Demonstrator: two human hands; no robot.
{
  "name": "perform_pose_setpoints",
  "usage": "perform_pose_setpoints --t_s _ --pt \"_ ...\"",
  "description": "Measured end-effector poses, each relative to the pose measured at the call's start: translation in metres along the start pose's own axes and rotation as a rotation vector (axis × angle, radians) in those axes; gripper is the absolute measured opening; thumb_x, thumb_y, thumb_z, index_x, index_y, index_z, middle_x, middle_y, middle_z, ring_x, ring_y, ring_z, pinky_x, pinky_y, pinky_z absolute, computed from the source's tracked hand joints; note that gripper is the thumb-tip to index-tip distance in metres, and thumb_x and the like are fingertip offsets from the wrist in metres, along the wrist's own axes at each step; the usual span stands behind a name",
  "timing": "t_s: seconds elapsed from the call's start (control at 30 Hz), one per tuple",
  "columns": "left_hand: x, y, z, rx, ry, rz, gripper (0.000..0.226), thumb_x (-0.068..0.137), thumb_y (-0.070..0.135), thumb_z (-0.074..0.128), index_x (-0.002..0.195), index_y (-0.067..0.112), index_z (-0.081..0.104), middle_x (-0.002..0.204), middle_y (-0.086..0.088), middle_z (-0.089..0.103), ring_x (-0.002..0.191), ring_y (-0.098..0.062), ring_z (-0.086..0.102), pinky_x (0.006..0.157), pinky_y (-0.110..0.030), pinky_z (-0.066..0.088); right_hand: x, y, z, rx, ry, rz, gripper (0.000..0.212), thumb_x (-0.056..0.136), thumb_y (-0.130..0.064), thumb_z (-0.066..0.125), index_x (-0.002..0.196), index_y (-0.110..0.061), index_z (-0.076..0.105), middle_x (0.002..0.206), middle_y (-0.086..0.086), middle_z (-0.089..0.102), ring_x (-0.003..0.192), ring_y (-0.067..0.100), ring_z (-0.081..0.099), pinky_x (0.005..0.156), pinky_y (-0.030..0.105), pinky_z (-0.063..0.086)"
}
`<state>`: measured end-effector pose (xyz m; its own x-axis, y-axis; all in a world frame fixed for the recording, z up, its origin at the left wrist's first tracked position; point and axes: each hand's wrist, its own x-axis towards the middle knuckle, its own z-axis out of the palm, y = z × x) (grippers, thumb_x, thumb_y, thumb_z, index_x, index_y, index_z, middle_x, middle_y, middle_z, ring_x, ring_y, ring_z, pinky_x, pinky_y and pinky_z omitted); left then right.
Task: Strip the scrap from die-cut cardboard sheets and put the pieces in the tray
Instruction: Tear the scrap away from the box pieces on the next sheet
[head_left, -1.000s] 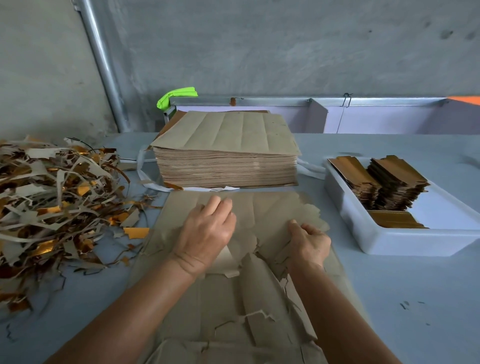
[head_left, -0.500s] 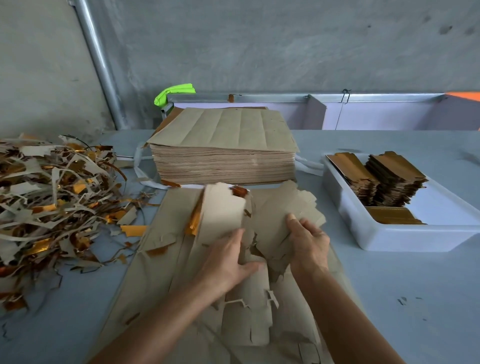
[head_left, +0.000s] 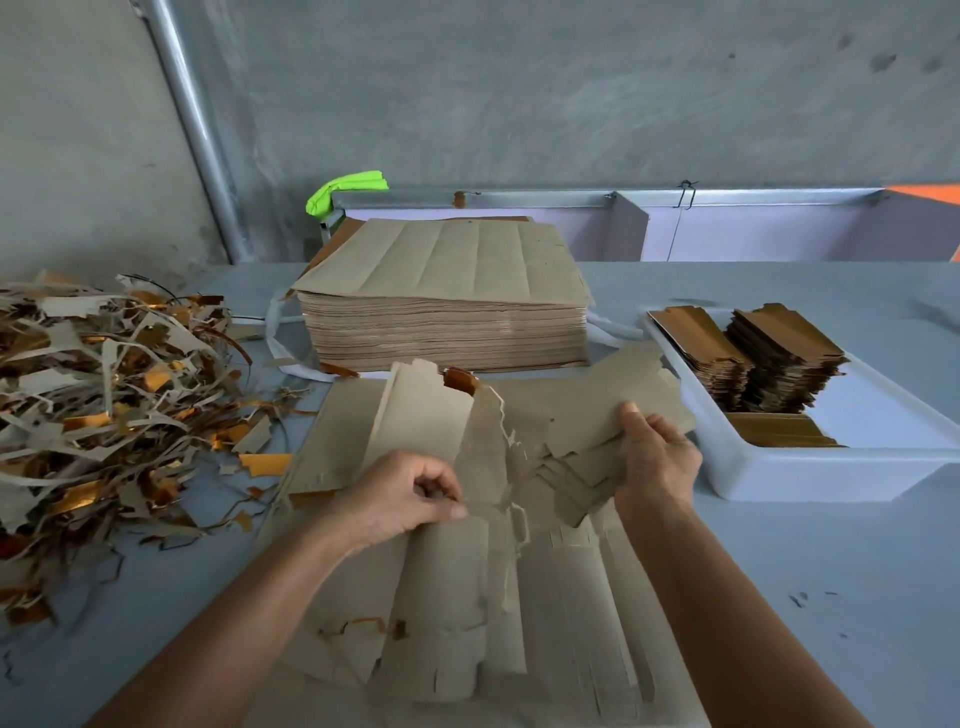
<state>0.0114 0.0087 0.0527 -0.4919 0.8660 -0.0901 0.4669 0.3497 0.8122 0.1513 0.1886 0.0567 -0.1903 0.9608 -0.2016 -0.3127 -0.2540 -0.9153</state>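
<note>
I am pinching a torn flap of the die-cut sheet (head_left: 457, 587) with my left hand (head_left: 402, 499), while my right hand (head_left: 655, 460) is gripping loosened pieces (head_left: 597, 415) just beside it. Right of the sheet the tray (head_left: 779, 473) is holding stacked pieces; behind it the sheet stack (head_left: 447, 322) is sitting.

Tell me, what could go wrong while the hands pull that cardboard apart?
1. The left hand and right hand each grip part of the sheet, whose middle is already ragged. A hard tug might rip a good piece rather than just scrap.
2. The right hand's pieces hang near the tray; loose scrap could perhaps fall in with the finished stacks.
3. The scrap pile sprawls close to the sheet, so strips might get mixed back in.
</note>
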Motion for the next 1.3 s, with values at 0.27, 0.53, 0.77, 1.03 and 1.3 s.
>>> perform_pose_setpoints --t_s 0.27,0.53,0.77,1.03,1.3 --pt "-0.003 -0.002 -0.019 -0.29 0.167 -0.036 0.006 0.088 0.008 0.062 0.088 0.005 0.067 0.064 -0.001 0.056 0.049 -0.006 0.045 0.046 -0.016 0.036 0.012 -0.001 -0.02 -0.462 -0.128 -0.194 0.046 0.08 0.001 0.059 0.118 -0.019 0.045 0.106 0.002 0.057 0.102 0.025 0.057 0.088 0.045 0.051" --pt "-0.001 0.0 -0.017 -0.346 0.182 -0.01 0.01 0.09 0.008 0.059 0.091 0.003 0.067 0.068 -0.001 0.056 0.051 -0.006 0.046 0.045 -0.015 0.038 -0.017 -0.004 -0.005 -0.864 -0.726 -0.346 0.057 0.087 0.011 0.043 0.127 -0.025 0.059 0.121 -0.007 0.055 0.117 0.017 0.053 0.1 0.037 0.047" --pt "0.001 -0.002 -0.019 -0.313 0.183 -0.012 0.009 0.09 0.015 0.061 0.088 0.012 0.069 0.063 -0.002 0.056 0.051 -0.006 0.047 0.048 -0.016 0.04 -0.049 -0.023 0.005 -1.363 -0.74 -0.832 0.023 0.087 -0.002 0.045 0.078 -0.006 0.065 0.089 0.008 0.068 0.081 0.026 0.064 0.075 0.03 0.051" --pt "0.001 -0.003 -0.018 -0.27 0.178 0.005 0.01 0.09 0.011 0.061 0.085 0.013 0.069 0.059 0.007 0.058 0.051 -0.003 0.049 0.049 -0.015 0.041 -0.045 0.004 0.01 -1.638 -0.863 -0.679 0.022 0.096 -0.01 0.047 0.103 -0.007 0.068 0.104 0.01 0.061 0.089 0.022 0.06 0.079 0.028 0.051" --pt "0.006 0.006 -0.008 -0.343 0.213 0.03 0.01 0.091 0.009 0.058 0.094 0.003 0.066 0.069 -0.007 0.057 0.053 -0.005 0.051 0.052 -0.015 0.044 -0.053 -0.008 0.019 -1.165 -0.934 -0.385 0.02 0.089 -0.018 0.056 0.092 -0.02 0.075 0.09 -0.004 0.072 0.082 0.009 0.064 0.074 0.015 0.051"
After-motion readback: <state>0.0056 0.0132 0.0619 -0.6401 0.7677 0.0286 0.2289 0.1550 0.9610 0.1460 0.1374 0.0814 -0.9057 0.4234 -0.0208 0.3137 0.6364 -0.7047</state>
